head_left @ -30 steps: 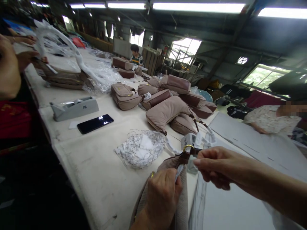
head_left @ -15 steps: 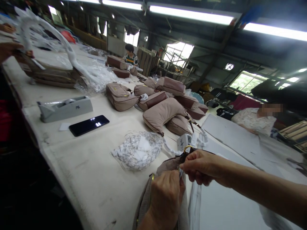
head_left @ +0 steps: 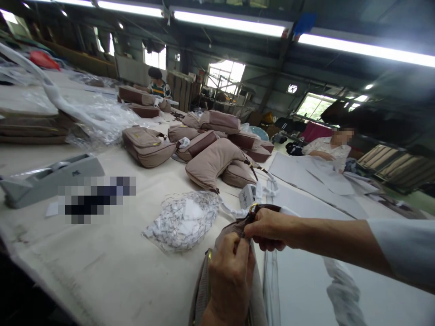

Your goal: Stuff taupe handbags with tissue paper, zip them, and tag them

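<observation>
A taupe handbag [head_left: 200,292] with ribbed lining and a gold zipper stands open at the bottom centre, partly hidden by my hands. My left hand [head_left: 231,269] is closed on the bag's upper edge, knuckles up. Against it, my right hand [head_left: 272,228] pinches the same edge near the strap end. A gold ring [head_left: 253,208] and a dark brown strap piece [head_left: 268,207] show just above my right fingers. Whatever small thing may lie between the fingertips is hidden. Beside the bag lies a clear plastic bag of small white tags [head_left: 185,219].
Several finished taupe handbags [head_left: 214,158] are piled beyond my hands. A grey tape dispenser [head_left: 54,176] and a pixelated dark object [head_left: 98,197] lie to the left. White sheets [head_left: 306,181] cover the right side. Two people sit farther off.
The view has swung right, so the table's things appear farther left. A hand at the far left has gone out of view. A pale bit between my fingers no longer shows.
</observation>
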The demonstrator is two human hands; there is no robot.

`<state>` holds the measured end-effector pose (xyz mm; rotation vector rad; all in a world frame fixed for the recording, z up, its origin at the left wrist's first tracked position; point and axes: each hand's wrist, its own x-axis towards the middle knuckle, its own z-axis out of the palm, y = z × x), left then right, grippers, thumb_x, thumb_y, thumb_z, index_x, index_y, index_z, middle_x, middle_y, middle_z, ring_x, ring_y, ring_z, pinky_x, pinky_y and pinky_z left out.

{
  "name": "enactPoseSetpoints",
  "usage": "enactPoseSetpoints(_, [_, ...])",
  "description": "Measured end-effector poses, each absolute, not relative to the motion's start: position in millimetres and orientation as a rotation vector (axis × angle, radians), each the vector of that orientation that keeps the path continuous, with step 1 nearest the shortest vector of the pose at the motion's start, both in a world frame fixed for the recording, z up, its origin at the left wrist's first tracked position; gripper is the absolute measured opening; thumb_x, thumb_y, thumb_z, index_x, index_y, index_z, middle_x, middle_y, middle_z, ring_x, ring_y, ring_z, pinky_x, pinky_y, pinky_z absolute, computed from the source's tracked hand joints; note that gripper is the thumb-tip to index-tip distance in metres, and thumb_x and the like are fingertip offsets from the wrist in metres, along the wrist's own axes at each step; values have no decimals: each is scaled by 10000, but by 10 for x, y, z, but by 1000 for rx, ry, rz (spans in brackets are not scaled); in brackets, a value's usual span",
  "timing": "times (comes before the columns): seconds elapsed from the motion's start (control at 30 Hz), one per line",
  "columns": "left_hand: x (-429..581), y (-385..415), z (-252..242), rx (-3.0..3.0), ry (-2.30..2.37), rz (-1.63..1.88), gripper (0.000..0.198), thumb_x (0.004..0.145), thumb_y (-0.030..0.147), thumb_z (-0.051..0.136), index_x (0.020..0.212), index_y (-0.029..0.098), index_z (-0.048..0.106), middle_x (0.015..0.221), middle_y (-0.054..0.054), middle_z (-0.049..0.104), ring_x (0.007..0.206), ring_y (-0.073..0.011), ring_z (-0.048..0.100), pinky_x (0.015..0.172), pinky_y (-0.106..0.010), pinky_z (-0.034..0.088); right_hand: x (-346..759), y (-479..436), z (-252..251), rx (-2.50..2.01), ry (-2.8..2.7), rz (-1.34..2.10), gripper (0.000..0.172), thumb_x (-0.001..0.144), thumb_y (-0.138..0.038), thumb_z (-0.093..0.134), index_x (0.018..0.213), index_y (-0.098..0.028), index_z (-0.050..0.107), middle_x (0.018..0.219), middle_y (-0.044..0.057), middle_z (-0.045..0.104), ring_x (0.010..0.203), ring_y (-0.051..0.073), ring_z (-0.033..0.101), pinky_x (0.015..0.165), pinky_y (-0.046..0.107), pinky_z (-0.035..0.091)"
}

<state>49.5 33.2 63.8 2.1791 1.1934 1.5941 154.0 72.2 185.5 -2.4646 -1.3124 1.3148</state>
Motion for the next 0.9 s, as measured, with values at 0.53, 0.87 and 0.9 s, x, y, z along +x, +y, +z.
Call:
enactPoseSetpoints(0.53, [325,343,839,1122,973,876,219,832,379,516,727,187,501,467,58,475,444,-101,451,480,-196,354,1791,447,1537,-1835,-1278,1688,145,618,-212,630,702,-133,543,568,-34,521,499,76,505,487,190,399])
enactPoseSetpoints(0.87, [127,347,857,832,931,687,255,755,381,600,792,131,565,687,-11,564,655,-119,552,432,-150,402,1668,328,1190,-1469,-1489,1409,130,723,-219,603,824,-147,563,735,-7,545,683,120,493,580,209,378])
enactPoseSetpoints(0.9, [111,348,858,835,938,682,258,751,381,601,803,129,575,720,-16,562,693,-126,558,433,-151,415,1654,327,1173,-1478,-1506,1372,101,734,-213,594,806,-148,566,751,0,560,721,135,513,622,220,395])
